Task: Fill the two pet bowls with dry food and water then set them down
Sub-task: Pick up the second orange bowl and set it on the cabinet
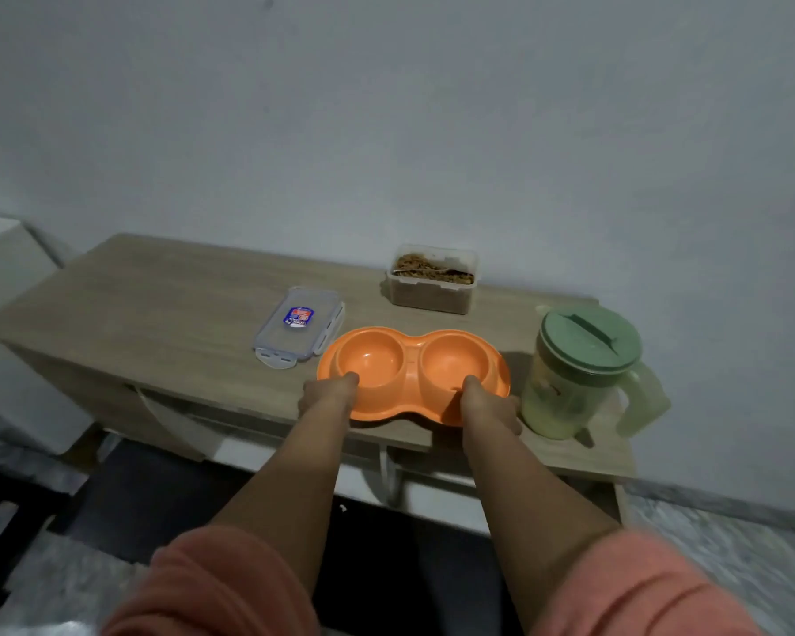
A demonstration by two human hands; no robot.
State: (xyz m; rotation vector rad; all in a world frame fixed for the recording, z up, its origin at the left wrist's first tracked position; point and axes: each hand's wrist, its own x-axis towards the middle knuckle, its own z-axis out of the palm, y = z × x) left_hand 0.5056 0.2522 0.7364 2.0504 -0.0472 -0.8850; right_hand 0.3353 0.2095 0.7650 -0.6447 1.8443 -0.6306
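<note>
Gripping orange double bowl point(414, 374) (both wells empty), left hand point(329, 397), right hand point(487, 406), fingers curled on near rim

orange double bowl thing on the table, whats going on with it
A person grips the near rim of the orange plastic double pet bowl with the left hand and right hand on the wooden table. Both wells look empty. The open clear tub of dry food, its lid and the green-lidded pitcher stand nearby.
</note>
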